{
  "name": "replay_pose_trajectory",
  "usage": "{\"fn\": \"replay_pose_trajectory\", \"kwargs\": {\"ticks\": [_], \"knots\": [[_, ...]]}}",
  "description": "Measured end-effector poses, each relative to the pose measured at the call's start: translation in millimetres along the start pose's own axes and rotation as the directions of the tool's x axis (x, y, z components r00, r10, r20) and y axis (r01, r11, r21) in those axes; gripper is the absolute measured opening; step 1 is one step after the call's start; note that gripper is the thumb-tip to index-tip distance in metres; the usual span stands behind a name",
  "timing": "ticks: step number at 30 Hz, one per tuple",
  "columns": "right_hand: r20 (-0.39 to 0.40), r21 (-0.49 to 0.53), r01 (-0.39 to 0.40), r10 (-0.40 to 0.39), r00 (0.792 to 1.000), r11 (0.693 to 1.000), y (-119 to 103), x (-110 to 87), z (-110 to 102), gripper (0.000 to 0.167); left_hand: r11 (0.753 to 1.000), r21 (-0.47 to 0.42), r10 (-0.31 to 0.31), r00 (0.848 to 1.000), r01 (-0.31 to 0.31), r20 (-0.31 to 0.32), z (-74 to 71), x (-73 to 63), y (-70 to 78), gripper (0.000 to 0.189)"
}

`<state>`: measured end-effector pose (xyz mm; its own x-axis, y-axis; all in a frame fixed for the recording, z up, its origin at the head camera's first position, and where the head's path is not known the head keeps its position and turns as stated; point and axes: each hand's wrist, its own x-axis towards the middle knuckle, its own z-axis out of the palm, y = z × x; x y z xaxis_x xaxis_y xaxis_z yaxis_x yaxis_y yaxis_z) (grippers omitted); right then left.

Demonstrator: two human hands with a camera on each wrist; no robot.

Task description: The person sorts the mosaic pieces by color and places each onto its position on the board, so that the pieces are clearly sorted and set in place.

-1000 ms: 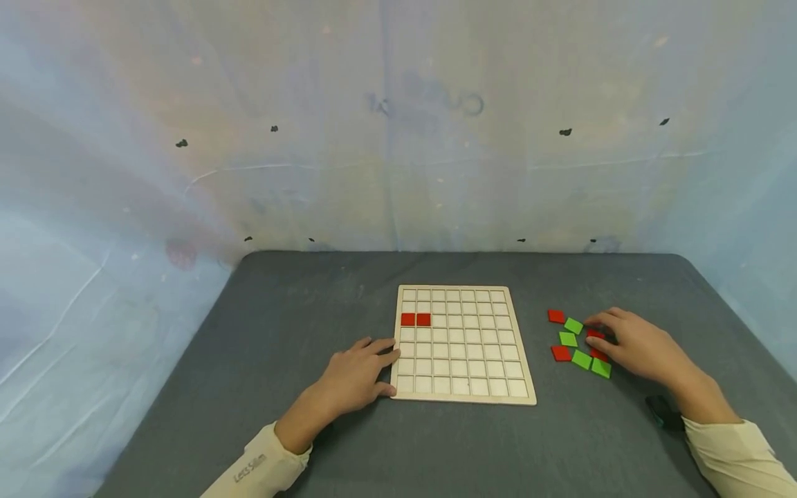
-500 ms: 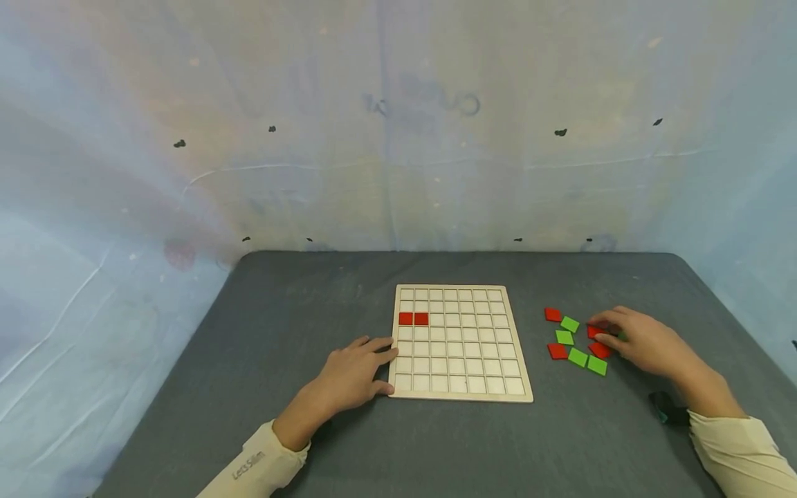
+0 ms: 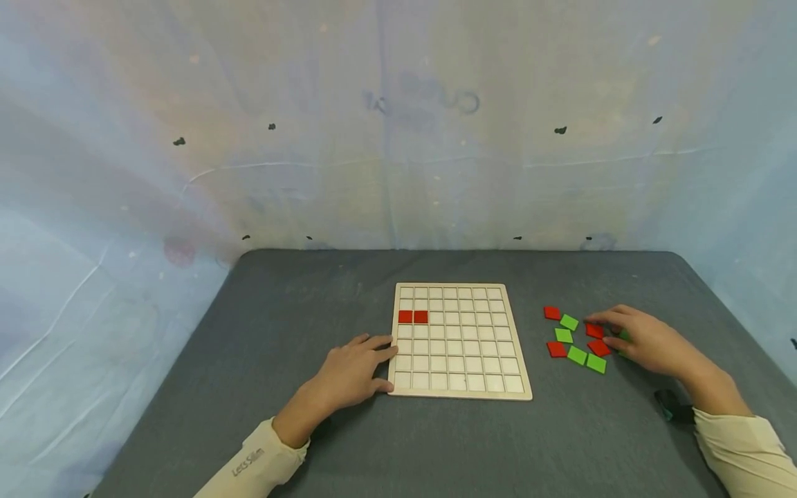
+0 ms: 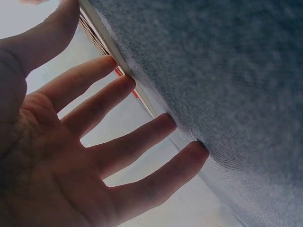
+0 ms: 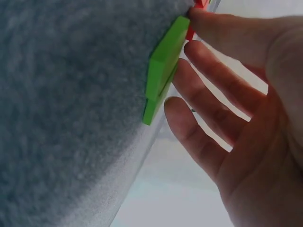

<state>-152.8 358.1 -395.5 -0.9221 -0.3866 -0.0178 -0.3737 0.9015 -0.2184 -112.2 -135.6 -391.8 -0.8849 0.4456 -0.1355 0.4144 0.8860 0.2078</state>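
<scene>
My left hand (image 3: pixel 351 371) rests at the left edge of a pale wooden grid board (image 3: pixel 461 391). Its fingertips and thumb touch the frame, and the left wrist view shows the fingers spread and straight. Two red square tiles (image 3: pixel 413 317) lie side by side in the third row at the board's left. Over a loose group of tiles, my right hand (image 3: pixel 647 340) has its index fingertip at a red tile (image 3: pixel 594 330) and its thumb at another red tile (image 3: pixel 599 347). Green tiles (image 5: pixel 165 61) lie under its palm, partly hidden in the head view.
Several more loose tiles lie left of the right hand, among them a red tile (image 3: pixel 551 313) and a green tile (image 3: pixel 596 364). Everything lies on a dark grey table (image 3: pixel 299 304). A pale sheet (image 3: pixel 436 138) hangs behind and at both sides.
My right hand has shifted slightly to the right, uncovering more of the red tiles; green now shows beneath its palm. The left hand stays at the board's edge.
</scene>
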Motion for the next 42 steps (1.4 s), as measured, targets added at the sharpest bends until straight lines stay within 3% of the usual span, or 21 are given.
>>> {"fn": "replay_pose_trajectory", "kwargs": {"ticks": [25, 42], "knots": [[-0.011, -0.043, 0.018, -0.019, 1.000, 0.999, 3.8, 0.8, 4.0, 0.042, 1.000, -0.001, -0.013, 1.000, 0.013, 0.003, -1.7, 0.1, 1.7, 0.064], [-0.072, -0.074, 0.070, -0.075, 0.995, 0.995, 2.4, -3.8, 5.1, 0.038, 1.000, -0.024, -0.007, 1.000, 0.007, -0.022, 1.6, -0.9, 0.8, 0.063]]}}
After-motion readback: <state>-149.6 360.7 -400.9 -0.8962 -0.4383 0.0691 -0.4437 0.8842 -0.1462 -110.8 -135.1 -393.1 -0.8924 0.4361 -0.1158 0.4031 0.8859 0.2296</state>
